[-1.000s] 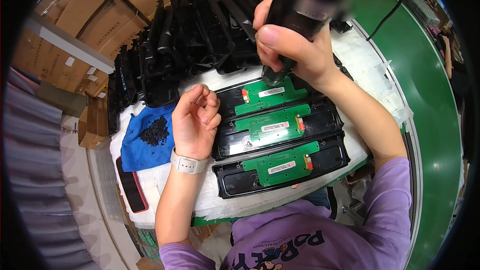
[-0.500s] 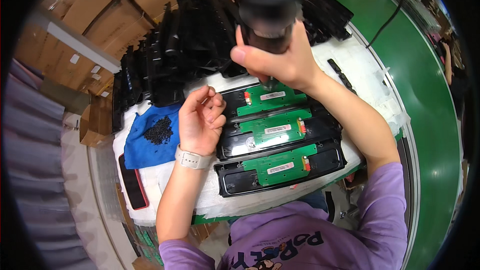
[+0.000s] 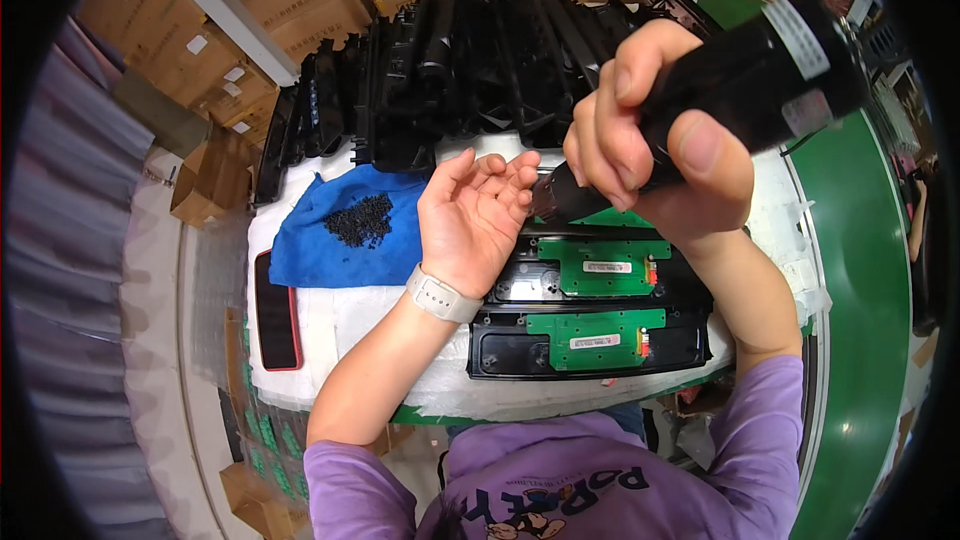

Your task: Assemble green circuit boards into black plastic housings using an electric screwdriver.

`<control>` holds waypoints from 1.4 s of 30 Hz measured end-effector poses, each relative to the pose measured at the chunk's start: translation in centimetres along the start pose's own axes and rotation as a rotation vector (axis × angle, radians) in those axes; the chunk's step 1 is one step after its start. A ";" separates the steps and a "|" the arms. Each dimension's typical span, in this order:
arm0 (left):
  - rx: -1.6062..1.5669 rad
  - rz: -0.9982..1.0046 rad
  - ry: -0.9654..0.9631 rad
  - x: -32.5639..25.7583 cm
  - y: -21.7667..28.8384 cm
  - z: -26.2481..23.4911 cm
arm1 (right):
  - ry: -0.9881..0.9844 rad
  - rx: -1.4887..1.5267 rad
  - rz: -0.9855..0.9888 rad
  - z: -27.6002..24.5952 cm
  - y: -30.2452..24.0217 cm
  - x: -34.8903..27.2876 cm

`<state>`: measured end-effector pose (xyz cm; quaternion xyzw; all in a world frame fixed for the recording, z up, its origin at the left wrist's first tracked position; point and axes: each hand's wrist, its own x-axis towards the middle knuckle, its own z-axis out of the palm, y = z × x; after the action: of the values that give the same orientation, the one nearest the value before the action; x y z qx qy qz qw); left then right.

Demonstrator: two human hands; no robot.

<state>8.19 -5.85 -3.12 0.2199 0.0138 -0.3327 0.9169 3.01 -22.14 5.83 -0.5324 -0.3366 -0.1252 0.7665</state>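
Observation:
My right hand grips a black electric screwdriver, lifted and tilted so its tip end points left toward my left hand. That left hand is palm up with its fingers apart, fingertips close to the tool's nose; I cannot tell if a screw lies in it. Below both hands lie black plastic housings with green circuit boards set in them, side by side on the white padded bench. A small heap of black screws sits on a blue cloth to the left.
A row of black plastic housings stands stacked behind the bench. A dark phone in a red case lies at the bench's left edge. Cardboard boxes sit at the left and back. A green conveyor belt runs along the right.
My right hand has raised the screwdriver off the top board and tilted it toward the left hand. My left hand has turned palm up and opened beside the tool's tip.

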 end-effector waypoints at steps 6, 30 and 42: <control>0.117 0.111 -0.036 0.1 0.1 0.0 | 0.062 0.016 0.097 -0.8 0.1 -0.4; 1.040 0.047 -0.370 -1.0 0.4 1.8 | 0.155 0.541 -0.212 0.5 -0.7 -0.5; 1.032 -0.023 -0.356 -1.2 -0.1 1.7 | 0.183 0.445 -0.084 -0.5 -2.3 -0.2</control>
<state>7.00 -5.94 -1.42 0.5814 -0.3043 -0.3383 0.6744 1.78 -23.54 7.29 -0.3227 -0.3070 -0.1274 0.8862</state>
